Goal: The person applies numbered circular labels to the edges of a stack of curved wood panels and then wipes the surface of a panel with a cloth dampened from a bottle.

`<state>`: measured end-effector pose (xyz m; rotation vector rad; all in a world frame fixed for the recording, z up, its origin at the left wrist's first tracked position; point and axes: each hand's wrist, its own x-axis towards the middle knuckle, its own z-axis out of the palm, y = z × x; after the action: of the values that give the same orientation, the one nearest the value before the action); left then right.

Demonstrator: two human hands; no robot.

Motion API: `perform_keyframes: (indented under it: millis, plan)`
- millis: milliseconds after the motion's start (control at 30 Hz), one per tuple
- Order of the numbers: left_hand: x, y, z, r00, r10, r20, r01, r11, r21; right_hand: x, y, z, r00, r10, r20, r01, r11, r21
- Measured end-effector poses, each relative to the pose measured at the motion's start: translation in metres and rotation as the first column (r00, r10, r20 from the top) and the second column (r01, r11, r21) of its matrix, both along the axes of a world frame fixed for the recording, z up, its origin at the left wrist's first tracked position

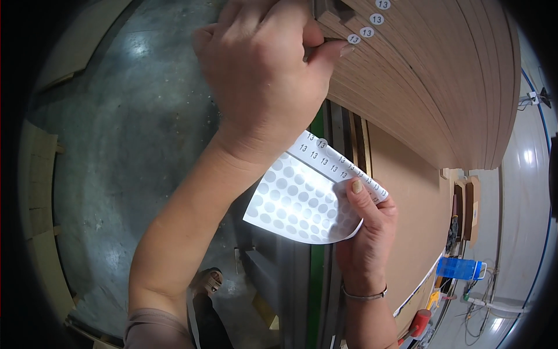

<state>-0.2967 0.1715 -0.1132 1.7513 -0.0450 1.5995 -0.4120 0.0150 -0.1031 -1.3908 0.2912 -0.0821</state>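
Observation:
My left hand [261,64] reaches up to the corner of a stack of brown wood-grain boards [407,81]. Its fingers are curled in, and the thumb tip touches the board edge right beside a round white sticker [354,39]. Whatever lies between the fingers is hidden. More stickers of the same kind run in a slanting row up the board edges. Below, my right hand [369,232] pinches a white sticker sheet [302,203], thumb on top. The sheet bends; its upper strip carries printed round labels, while the lower part shows rows of bare grey circles.
A flat brown board surface [407,168] lies under the stack. Farther right are a blue plastic bottle [459,269], a red cylindrical object [419,321] and cables by a pale wall. Grey floor [133,116] spreads at left, with stacked boards [40,180] along its edge.

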Motion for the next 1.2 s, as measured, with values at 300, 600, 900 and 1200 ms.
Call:
perform_keyframes:
  millis: [300,600,900,1200]
  plan:
    - [-0.039,0.021,-0.005,0.865,-0.451,-0.221,0.391,0.881,-0.267,-0.002,0.002,-0.001,0.997,0.029,0.07,-0.023,0.997,-0.078]
    - [-0.062,0.023,-0.023,0.615,-0.689,-0.383,0.72,0.689,-0.084,-0.003,0.003,0.001,0.993,0.034,0.109,-0.023,0.995,-0.097]
    - [-0.065,0.028,-0.021,0.724,-0.55,-0.416,0.635,0.767,0.092,-0.003,0.01,0.001,0.988,0.054,0.143,-0.019,0.972,-0.236]
    - [-0.07,0.029,-0.045,0.742,-0.548,-0.385,0.632,0.763,0.131,-0.014,0.012,-0.002,0.992,0.07,0.103,-0.029,0.934,-0.355]
